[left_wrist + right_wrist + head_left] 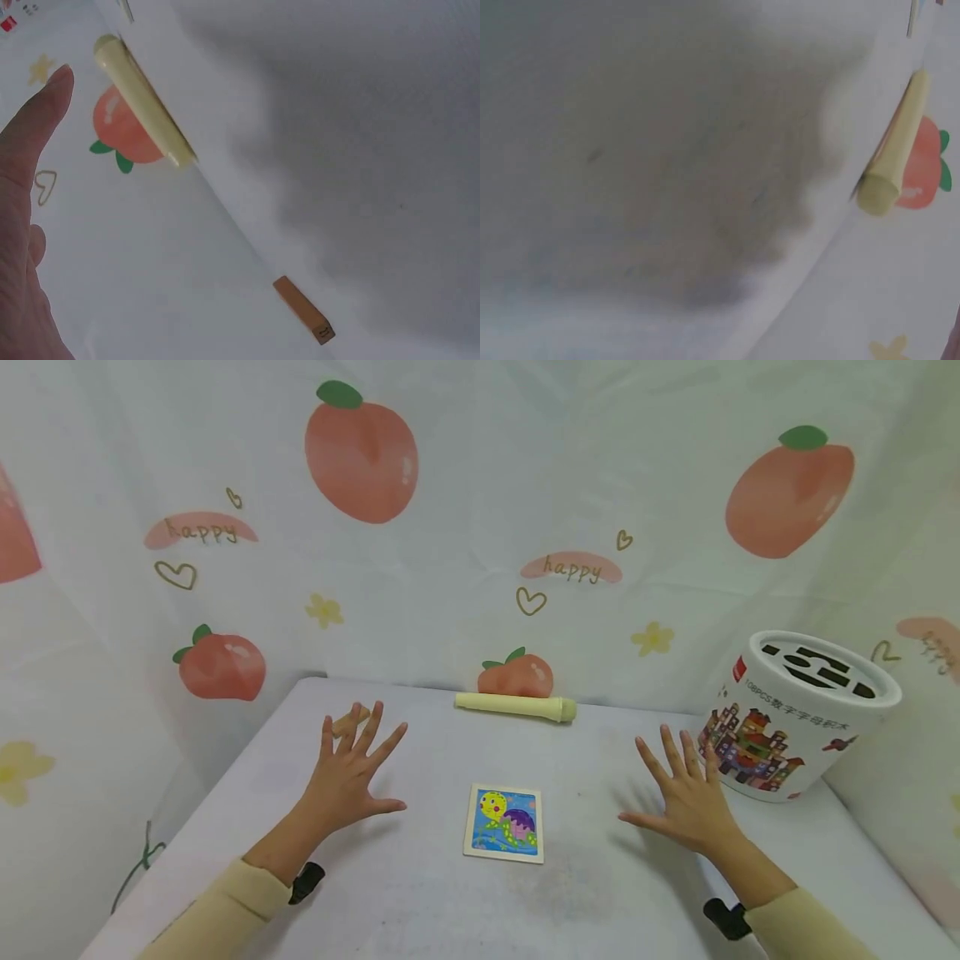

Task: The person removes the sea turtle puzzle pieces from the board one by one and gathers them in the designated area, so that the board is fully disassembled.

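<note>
Head view: one white counter [577, 760], its covering marked with faint smudges, extends beneath and beyond both sets of fingers. One white fabric backdrop [465, 485], lightly creased, rises beyond the fingers and down both sides; its print includes four leafed peaches and three pink "happy" labels.

Hands, two: left hand [341, 789], fingers spread and straight, thumb well apart, holding nothing; right hand [690, 806], fingers likewise spread, holding nothing. Both cast shadows on the counter. Cream sleeves [228, 910], two; black wrist-worn items [306, 883], two, one below each wrist.

Square pale-rimmed turtle picture panel [503, 823], one: flat on the counter, between the left and right fingers, apart from both. Pale yellow microphone-shaped stick [514, 706], one: lying beyond the fingers, at the counter's far edge. Brown rectangular block [301, 307], one: just beyond the left fingertips, partly hidden by them in the head view. White cylindrical bucket with a slotted lid and printed building-block picture [787, 743], one: upright, beyond and to the outer side of the right fingers; contact with them cannot be determined.
</note>
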The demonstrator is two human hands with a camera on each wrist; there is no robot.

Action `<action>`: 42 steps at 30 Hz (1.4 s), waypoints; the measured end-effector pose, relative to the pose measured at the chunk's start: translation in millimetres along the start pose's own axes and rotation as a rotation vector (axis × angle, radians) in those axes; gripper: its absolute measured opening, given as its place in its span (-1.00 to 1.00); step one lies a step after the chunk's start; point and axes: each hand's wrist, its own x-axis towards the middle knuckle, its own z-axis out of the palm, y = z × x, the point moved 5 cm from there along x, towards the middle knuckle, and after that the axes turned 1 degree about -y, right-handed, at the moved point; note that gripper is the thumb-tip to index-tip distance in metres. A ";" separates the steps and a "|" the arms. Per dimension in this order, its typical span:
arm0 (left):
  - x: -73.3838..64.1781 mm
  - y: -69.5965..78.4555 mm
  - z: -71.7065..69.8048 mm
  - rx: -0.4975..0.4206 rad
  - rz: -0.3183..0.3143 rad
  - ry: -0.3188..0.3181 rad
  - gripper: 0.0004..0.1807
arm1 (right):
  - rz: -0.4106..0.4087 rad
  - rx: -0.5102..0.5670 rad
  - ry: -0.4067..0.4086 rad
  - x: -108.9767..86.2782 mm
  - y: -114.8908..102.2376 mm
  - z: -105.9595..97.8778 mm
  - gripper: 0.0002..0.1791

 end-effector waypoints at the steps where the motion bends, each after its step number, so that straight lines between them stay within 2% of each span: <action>1: 0.5 2.4 1.1 0.000 0.007 -0.001 0.20 | -0.002 0.008 -0.006 2.2 -3.0 1.1 0.16; 6: 4.3 18.3 6.9 -0.064 0.052 0.021 0.18 | 0.021 0.062 -0.069 13.5 -16.8 10.3 0.19; 10: 9.8 33.2 12.6 -0.141 0.075 -0.011 0.17 | 0.050 0.104 -0.125 23.6 -26.5 18.5 0.21; 16: 16.8 50.6 18.7 -0.232 0.072 -0.117 0.13 | 0.070 0.155 -0.173 35.4 -40.8 28.1 0.20; 20: 20.8 60.7 22.6 -0.322 0.102 -0.200 0.01 | 0.093 0.209 -0.210 40.5 -50.4 32.5 0.20; 26: 25.1 78.2 31.1 -0.556 0.142 -0.359 -0.16 | 0.123 0.417 -0.276 49.7 -70.8 37.5 0.24; 31: 25.6 91.8 37.6 -0.680 0.141 -0.471 -0.21 | 0.101 0.562 -0.353 60.4 -91.0 41.6 0.23; 34: 25.7 98.0 40.7 -0.735 0.136 -0.518 -0.32 | 0.102 0.643 -0.394 65.8 -100.3 43.7 0.16; 38: 26.5 103.4 45.4 -0.762 0.111 -0.568 -0.47 | 0.128 0.733 -0.443 71.6 -110.6 48.3 0.03; 42: 27.1 106.7 51.2 -0.760 0.066 -0.602 -0.47 | 0.140 0.779 -0.459 78.1 -120.5 53.8 -0.14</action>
